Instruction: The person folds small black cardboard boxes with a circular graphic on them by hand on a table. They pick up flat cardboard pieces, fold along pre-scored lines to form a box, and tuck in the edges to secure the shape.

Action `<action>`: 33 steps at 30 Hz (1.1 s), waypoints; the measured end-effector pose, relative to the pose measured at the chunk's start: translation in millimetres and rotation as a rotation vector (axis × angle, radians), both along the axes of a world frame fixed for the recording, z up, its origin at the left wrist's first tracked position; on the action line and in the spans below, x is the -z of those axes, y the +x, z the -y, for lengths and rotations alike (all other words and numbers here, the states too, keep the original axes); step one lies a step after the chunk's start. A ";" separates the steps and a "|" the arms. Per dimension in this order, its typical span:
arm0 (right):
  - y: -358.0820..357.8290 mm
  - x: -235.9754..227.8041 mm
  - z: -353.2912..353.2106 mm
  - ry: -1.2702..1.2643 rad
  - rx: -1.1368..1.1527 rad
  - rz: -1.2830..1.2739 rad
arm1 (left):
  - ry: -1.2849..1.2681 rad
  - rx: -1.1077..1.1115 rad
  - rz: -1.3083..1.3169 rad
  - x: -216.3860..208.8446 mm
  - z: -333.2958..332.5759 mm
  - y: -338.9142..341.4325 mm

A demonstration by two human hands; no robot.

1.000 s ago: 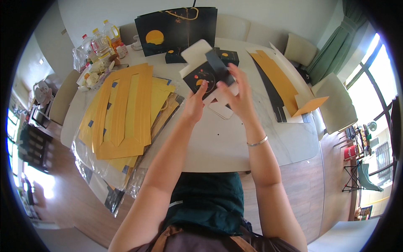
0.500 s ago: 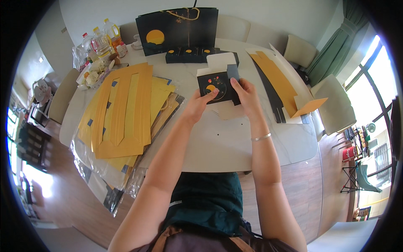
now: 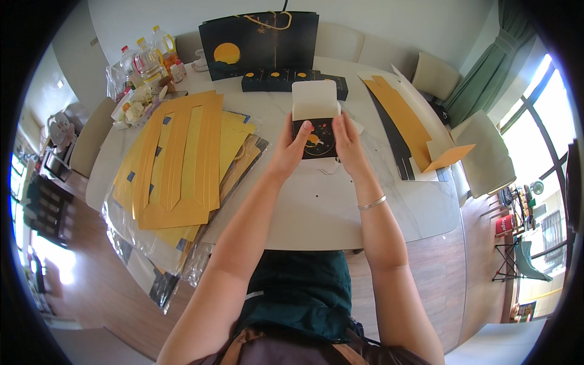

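Note:
Between my hands is a small black cardboard box (image 3: 316,141) printed with a gold circle and red dots, its white flap (image 3: 314,100) sticking up at the far end. My left hand (image 3: 290,145) grips its left side, thumb on the printed face. On the right side my right hand (image 3: 347,139) presses with its fingers; part of them is hidden. A few pale paper pieces (image 3: 329,166) lie on the table just under the box. Beyond it stands a row of small black boxes (image 3: 277,80) with gold discs.
A large black gift bag (image 3: 258,45) stands at the back of the marble table (image 3: 286,213). Gold cardboard inserts (image 3: 176,164) on plastic cover the left. Gold and black folded card (image 3: 404,121) lies right. Bottles (image 3: 149,58) and a white basket (image 3: 137,112) sit far left.
The box has been squared up between my hands, its side panel folded in and the white flap now upright. My right hand has shifted slightly left and down, closer to my left.

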State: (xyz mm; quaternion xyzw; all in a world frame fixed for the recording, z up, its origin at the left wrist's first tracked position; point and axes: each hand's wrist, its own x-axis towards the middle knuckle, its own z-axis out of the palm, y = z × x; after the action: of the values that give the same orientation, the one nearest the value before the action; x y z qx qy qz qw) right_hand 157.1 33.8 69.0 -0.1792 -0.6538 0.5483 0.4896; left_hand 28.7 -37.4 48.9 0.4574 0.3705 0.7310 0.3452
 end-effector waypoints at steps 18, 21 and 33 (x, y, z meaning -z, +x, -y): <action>18.9 -15.2 -11.3 -0.623 -0.247 -0.115 | 0.113 -0.124 -0.234 -1.5 1.9 6.4; 21.4 -17.6 -8.8 -0.566 -0.222 -0.116 | 0.095 -0.111 -0.265 -4.2 5.1 8.4; 41.1 -27.9 -12.5 -0.310 -0.149 0.076 | 0.150 0.050 -0.132 -21.3 16.6 9.8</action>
State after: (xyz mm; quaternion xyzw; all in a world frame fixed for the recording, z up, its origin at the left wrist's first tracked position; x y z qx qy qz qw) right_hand 198.2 46.3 96.9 -0.2241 -0.5909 0.6701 0.3893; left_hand 38.5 -54.0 70.3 0.5382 0.3253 0.7161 0.3029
